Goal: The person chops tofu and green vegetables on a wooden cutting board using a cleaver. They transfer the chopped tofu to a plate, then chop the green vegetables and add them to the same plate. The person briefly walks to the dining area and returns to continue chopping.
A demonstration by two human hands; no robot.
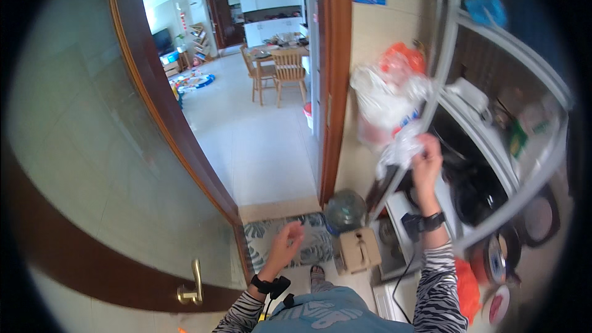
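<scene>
My right hand (426,162) reaches up at the right and has its fingers closed on a crumpled white plastic bag (400,149), partly blurred. Just above hangs a larger white plastic bag (377,97) with print on it, against the tiled wall. An orange-red plastic bag (401,58) is at its top. My left hand (284,246) is held over the leaf-patterned mat (314,236), fingers apart and curled a little, with nothing in it. Both wrists wear black straps with small devices.
A metal-framed shelf rack (446,55) with pans stands at the right. A clear water jug (346,210) and a cardboard box (360,249) are on the floor beside the doorway. The open glazed door (185,222) is at the left; wooden chairs (289,67) stand in the room beyond.
</scene>
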